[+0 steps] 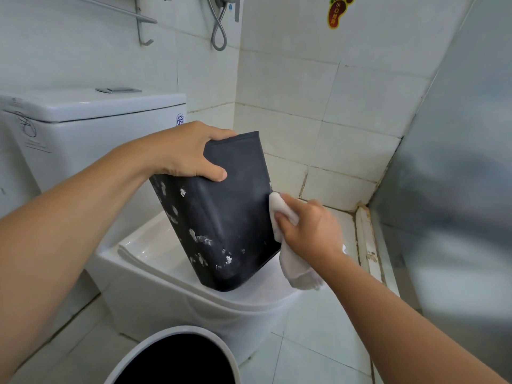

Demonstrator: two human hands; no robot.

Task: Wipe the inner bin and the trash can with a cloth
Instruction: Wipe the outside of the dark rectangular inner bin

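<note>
Two bare hands are working on a black inner bin [221,217] in a small tiled bathroom. The bin is sitting upside down and tilted on the closed lid of a white toilet [171,286], with its flat bottom facing up and away. The left hand [185,153] is gripping the top end of the bin, with the fingers curled over the far edge and the thumb pressing on the near side. The right hand [307,225] is holding a white cloth [288,245] bunched under its curled fingers and is pressing it against the right side of the bin. The loose end of the cloth is hanging down below the hand. White spots are showing on the near side of the bin. The round trash can [177,356], white outside and dark inside, is standing open on the floor just in front of the toilet. A shower hose [219,31] is hanging on the wall behind.
</note>
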